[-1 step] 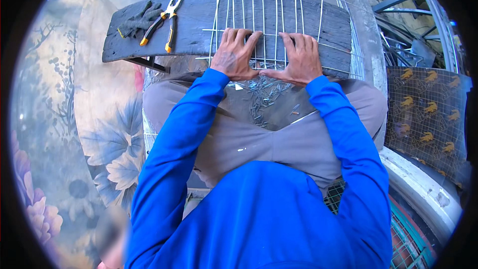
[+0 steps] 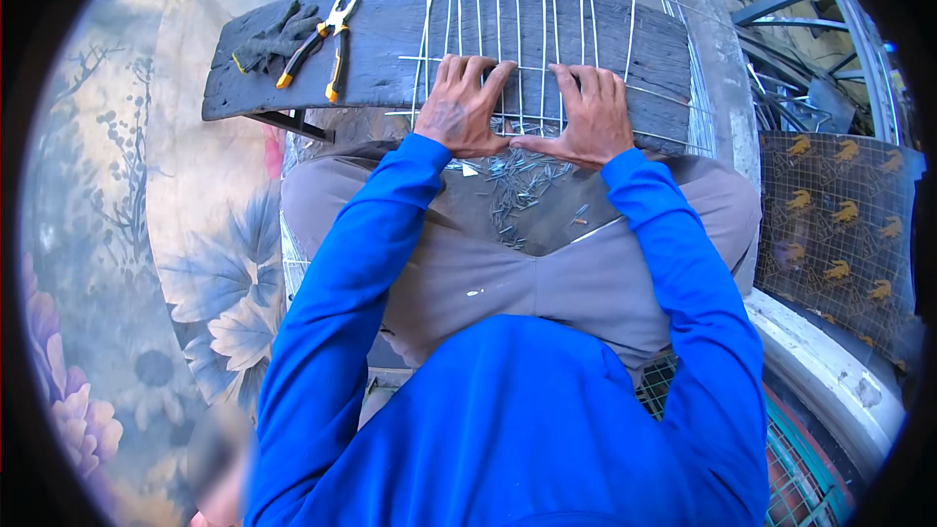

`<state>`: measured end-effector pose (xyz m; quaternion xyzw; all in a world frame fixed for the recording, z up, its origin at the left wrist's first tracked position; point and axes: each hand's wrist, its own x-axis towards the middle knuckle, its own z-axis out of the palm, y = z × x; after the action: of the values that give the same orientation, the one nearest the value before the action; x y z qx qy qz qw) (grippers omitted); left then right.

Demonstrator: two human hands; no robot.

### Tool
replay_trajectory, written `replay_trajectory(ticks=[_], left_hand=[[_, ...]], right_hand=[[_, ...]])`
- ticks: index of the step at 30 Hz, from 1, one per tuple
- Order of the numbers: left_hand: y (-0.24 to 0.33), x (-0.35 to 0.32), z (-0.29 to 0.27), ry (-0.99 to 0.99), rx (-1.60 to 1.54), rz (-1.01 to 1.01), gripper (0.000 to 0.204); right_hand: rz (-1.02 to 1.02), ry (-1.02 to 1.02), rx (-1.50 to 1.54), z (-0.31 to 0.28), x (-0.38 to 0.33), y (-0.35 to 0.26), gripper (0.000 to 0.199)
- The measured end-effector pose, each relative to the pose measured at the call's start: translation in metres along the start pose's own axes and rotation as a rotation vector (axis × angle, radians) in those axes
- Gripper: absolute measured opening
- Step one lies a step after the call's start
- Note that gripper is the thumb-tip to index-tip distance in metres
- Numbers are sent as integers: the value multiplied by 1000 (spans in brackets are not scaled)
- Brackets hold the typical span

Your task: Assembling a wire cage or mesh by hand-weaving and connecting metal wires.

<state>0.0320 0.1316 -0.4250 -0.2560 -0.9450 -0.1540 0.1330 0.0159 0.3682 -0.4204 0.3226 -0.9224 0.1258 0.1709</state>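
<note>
A grid of thin pale metal wires (image 2: 544,20) lies over a dark, worn wooden board (image 2: 381,49). My left hand (image 2: 461,109) holds its near part, fingers bent over a cross wire and thumb along the near edge. Just to the right, my right hand (image 2: 584,115) grips the same grid in a like way. The two thumbs point at each other and almost meet. Several lengthwise wires run between my hands and away past the board's far edge. The fingertips' undersides are hidden.
Pliers (image 2: 328,47) with orange and black handles rest on the board beside a dark glove (image 2: 275,39). Cut wire bits (image 2: 512,185) litter the ground between my legs. A bundle of wires (image 2: 699,88) lies at the board's right end, near a metal frame (image 2: 859,49).
</note>
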Motion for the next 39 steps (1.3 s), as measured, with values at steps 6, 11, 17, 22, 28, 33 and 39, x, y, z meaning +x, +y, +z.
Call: replay_trajectory(ticks=[6, 11, 17, 22, 28, 33, 39], left_hand=[[2, -1, 1, -14, -31, -25, 96], [-2, -13, -16, -96, -52, -36, 111], [-44, -33, -51, -344, -65, -396, 137], [-51, -39, -51, -440, 19, -319, 136], [-66, -48, -34, -203, 90, -117, 119], [-71, -50, -31, -66, 73, -54, 102], [-66, -54, -27, -11, 101, -17, 92]], right_hand=[[22, -22, 14, -4, -1, -1, 113], [62, -98, -15, -11, -5, -7, 109], [56, -148, -11, -24, 4, -19, 115], [-49, -259, 139, -11, 40, -64, 121], [12, -418, -5, 20, 72, -105, 133], [-35, -287, 12, 40, 63, -110, 129], [-11, -335, -57, 33, 60, -121, 122]])
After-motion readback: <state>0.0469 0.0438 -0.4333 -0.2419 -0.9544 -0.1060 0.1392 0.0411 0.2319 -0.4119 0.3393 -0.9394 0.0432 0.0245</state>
